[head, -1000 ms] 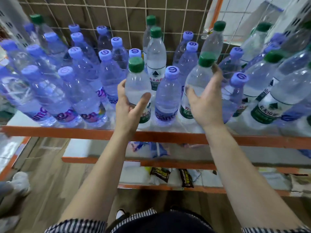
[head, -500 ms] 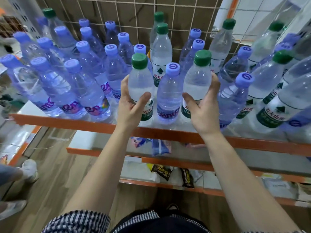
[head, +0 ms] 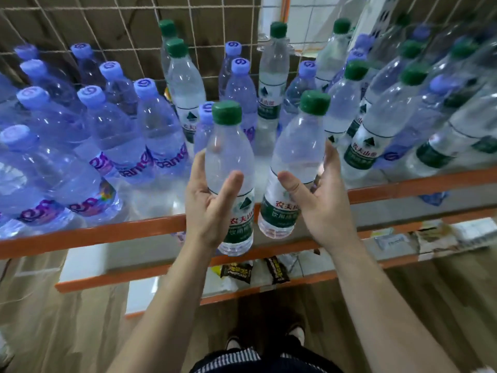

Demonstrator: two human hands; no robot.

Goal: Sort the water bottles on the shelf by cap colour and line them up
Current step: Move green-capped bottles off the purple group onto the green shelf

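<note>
My left hand (head: 212, 205) grips a green-capped bottle (head: 228, 160) and my right hand (head: 322, 200) grips a second green-capped bottle (head: 298, 154). Both bottles are lifted off the shelf and hang in front of its orange front rail (head: 107, 232), their bases below the rail's level. Purple-capped bottles (head: 113, 135) crowd the shelf's left side. Green-capped bottles (head: 376, 125) stand mostly on the right, mixed with a few purple-capped ones. A small purple-capped bottle (head: 205, 122) stands just behind the left held bottle.
A wire mesh (head: 121, 28) backs the shelf. Lower orange shelves (head: 161, 270) hold dark snack packets (head: 236, 270) and papers. Wooden floor and my feet show below. A gap on the shelf lies directly behind the two held bottles.
Both hands have lifted their green-capped bottles off the shelf and pulled them toward me, past the front rail. The purple-capped bottle that stood between them is no longer at the front.
</note>
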